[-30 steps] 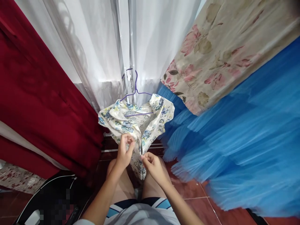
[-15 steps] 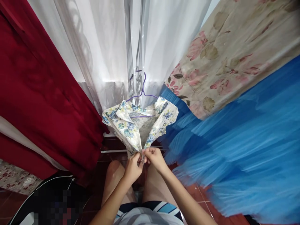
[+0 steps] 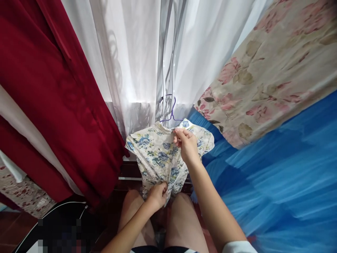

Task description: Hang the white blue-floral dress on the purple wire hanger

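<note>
A short-sleeved blouse (image 3: 155,151), cream with blue and yellow-green flowers, hangs on a purple wire hanger (image 3: 172,114) in front of me. Its front edges lie together from the neckline down to the lower part. My right hand (image 3: 186,140) is closed in a pinch at the top of the front, just below the collar; whatever small fastening lies between the fingertips is hidden. Lower down, my left hand (image 3: 158,194) grips the front of the blouse near its hem, fingers folded around the cloth.
White curtains (image 3: 131,52) with grey ties hang behind the hanger. Red cloth (image 3: 79,123) hangs at the left, above a black round item with a white edge (image 3: 52,214). Beige floral fabric (image 3: 263,88) and blue tulle (image 3: 276,175) fill the right side.
My right hand has moved up from the lower front to the neckline. The blouse's open V front has come together. My left hand stays low on the cloth. The view has shifted.
</note>
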Motion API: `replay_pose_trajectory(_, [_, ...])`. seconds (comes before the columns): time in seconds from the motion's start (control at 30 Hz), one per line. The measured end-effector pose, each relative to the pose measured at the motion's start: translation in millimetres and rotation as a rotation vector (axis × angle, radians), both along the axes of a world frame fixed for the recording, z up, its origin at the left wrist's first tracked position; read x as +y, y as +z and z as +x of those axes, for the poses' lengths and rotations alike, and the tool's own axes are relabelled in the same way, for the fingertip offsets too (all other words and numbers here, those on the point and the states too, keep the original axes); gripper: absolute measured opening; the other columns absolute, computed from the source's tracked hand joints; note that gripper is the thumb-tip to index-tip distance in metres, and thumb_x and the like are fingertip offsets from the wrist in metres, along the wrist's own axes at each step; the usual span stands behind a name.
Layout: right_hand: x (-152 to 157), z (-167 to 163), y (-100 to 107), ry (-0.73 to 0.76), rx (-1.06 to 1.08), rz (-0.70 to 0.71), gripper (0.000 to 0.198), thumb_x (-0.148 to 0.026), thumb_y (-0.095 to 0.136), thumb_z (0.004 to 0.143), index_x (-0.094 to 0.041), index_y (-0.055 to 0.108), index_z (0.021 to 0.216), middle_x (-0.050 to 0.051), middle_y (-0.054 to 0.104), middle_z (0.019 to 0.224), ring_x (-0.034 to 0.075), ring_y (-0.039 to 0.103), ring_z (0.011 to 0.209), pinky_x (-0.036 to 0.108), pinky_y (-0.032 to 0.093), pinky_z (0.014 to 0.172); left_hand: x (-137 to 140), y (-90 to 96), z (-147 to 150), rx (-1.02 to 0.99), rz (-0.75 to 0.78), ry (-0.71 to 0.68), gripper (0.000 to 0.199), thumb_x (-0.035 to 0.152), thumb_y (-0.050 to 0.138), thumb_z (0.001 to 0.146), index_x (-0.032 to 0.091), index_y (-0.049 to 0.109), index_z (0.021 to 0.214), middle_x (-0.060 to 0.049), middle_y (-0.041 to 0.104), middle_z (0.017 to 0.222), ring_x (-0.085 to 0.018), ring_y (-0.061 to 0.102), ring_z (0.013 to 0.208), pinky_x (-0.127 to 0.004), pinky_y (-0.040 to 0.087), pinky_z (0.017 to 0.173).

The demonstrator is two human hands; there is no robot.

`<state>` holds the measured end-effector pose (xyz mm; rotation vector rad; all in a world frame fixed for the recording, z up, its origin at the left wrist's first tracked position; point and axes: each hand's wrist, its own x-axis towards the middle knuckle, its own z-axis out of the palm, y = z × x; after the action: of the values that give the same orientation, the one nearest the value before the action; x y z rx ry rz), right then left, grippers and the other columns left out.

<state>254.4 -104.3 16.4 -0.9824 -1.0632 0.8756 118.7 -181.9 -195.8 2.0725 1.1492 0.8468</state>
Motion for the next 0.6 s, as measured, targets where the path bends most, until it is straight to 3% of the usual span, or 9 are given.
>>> replay_pose_trajectory(0.1, [-11,3,-5,0.036,-0.012,-0.021,0.025,-0.045,0.066,0.082,-0.021,0.06,0.078,-0.004,0.056,0.05,0.009,0.04,0.039,0.022,0.028,0.04,22,52.0,-10,-0.083,0.039,-0.01,0.019,0.01,0.052,0.086,0.022,0.065,0.092,-0.003,0.067,0.078,-0.019,0.064,0.073,-0.029,0.049,0.071])
replay_pose_trajectory(0.17, [-17,5,-3,0.06,-0.037,-0.012,0.024,-0.043,0.066,0.083,-0.021,0.06,0.078,-0.004,0.057,0.049,0.009,0.039,0.039,0.022,0.029,0.04,41,102.8,-15,-0.238,0.137,0.062,0.027,0.02,0.046,0.095,0.022,0.058,0.119,-0.003,0.067,0.082,-0.018,0.064,0.078,-0.03,0.05,0.077])
replay_pose_trajectory(0.23, [-21,7,2,0.083,-0.077,0.015,0.025,-0.044,0.066,0.084,-0.021,0.059,0.076,-0.004,0.057,0.049,0.009,0.041,0.04,0.022,0.03,0.041,59,153.5,-14,-0.387,0.296,0.107,0.037,0.024,0.046,0.098,0.022,0.049,0.135,-0.002,0.065,0.082,-0.016,0.063,0.077,-0.028,0.05,0.078])
replay_pose_trajectory(0.33, [-23,6,6,0.118,-0.131,0.041,0.028,-0.046,0.064,0.085,-0.02,0.058,0.077,-0.004,0.057,0.05,0.009,0.042,0.041,0.022,0.032,0.043,79,205.9,-4,-0.326,0.445,0.064,0.026,0.028,0.047,0.099,0.02,0.06,0.12,-0.002,0.065,0.084,-0.015,0.062,0.077,-0.025,0.048,0.075])
replay_pose_trajectory(0.43, [-15,4,-4,0.047,-0.126,0.108,0.029,-0.047,0.065,0.085,-0.02,0.058,0.078,-0.005,0.053,0.051,0.01,0.042,0.043,0.022,0.032,0.044,88,223.5,6,-0.254,0.562,0.094,0.02,0.028,0.048,0.098,0.017,0.065,0.093,-0.004,0.066,0.086,-0.016,0.062,0.081,-0.025,0.046,0.076])
replay_pose_trajectory(0.6, [-3,7,-47,-0.051,-0.15,0.127,0.029,-0.045,0.064,0.087,-0.019,0.056,0.075,-0.006,0.042,0.054,0.01,0.036,0.048,0.023,0.027,0.047,107,219.6,-10,-0.498,0.613,0.429,0.02,0.029,0.049,0.098,0.017,0.063,0.094,-0.002,0.064,0.08,-0.015,0.061,0.079,-0.024,0.046,0.077])
